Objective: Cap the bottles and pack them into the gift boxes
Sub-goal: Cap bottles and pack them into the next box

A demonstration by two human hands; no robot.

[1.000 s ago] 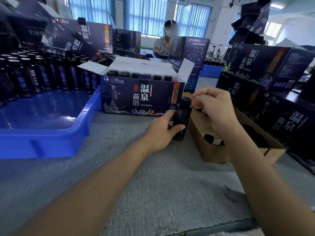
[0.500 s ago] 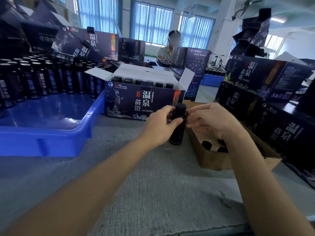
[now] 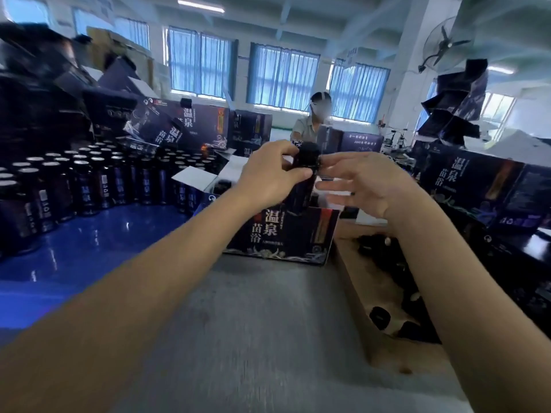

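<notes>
My left hand grips a dark bottle just under its black cap and holds it above the open gift box. The box is dark blue with white inner flaps, and more capped bottles stand inside it. My right hand is beside the cap, fingers spread and straight, fingertips close to the cap; I cannot tell if they touch it. The frame is blurred.
A blue tray on the left holds several uncapped dark bottles. A brown cardboard box of loose black caps lies at the right. Stacked gift boxes stand right and behind. A person sits across the table.
The bottle has been lifted off the grey table and carried up over the open gift box. My right hand has let go of the cap and spread its fingers. The view has tilted upward.
</notes>
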